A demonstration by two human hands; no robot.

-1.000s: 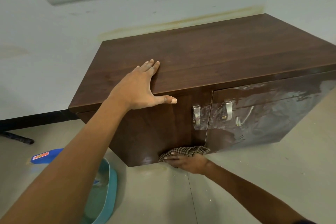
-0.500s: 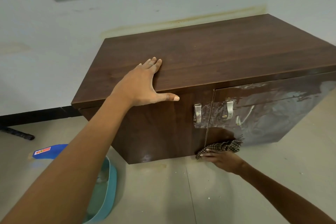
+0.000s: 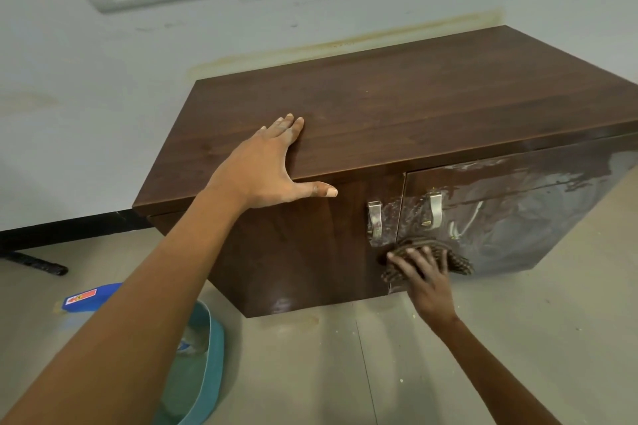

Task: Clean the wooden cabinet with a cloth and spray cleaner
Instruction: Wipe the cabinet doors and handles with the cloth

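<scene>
Cabinet (image 3: 414, 107) of dark wood stands against the wall, its long axis running from 8 to 2 o'clock and its doors facing 5 o'clock. The top is matte. The right door (image 3: 518, 217) is glossy and smeared with whitish streaks. Two metal handles (image 3: 374, 219) flank the seam.

A checked brown cloth (image 3: 459, 264), bunched, lies 9 to 3 across the lower seam. The right hand (image 3: 426, 281) presses it to the doors with spread fingers. The left hand (image 3: 262, 172) lies flat on the top's front edge, fingers together, thumb out over the front.

At 8 o'clock on the floor is a blue bottle (image 3: 89, 297); its red-and-white label is unreadable.
</scene>
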